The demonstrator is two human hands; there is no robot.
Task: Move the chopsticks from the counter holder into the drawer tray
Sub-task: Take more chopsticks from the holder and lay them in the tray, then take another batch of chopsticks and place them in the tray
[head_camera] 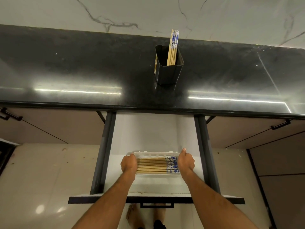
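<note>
Glossy black stone counter, wooden chopsticks, white plastic tray.

A home kitchen. Shown by a long polished black stone surface backed by a white marble wall with grey veins. Beneath it, beige cabinet fronts with slim black bar handles, and 1 open white-lined pull-out drawer with dark metal sides. On the stone, a black square utensil holder with wooden chopsticks tipped in blue-and-white pattern; more of the same laid flat in a white plastic tray inside the drawer. Glossy cream floor tiles below, with bare feet standing on them.
</note>
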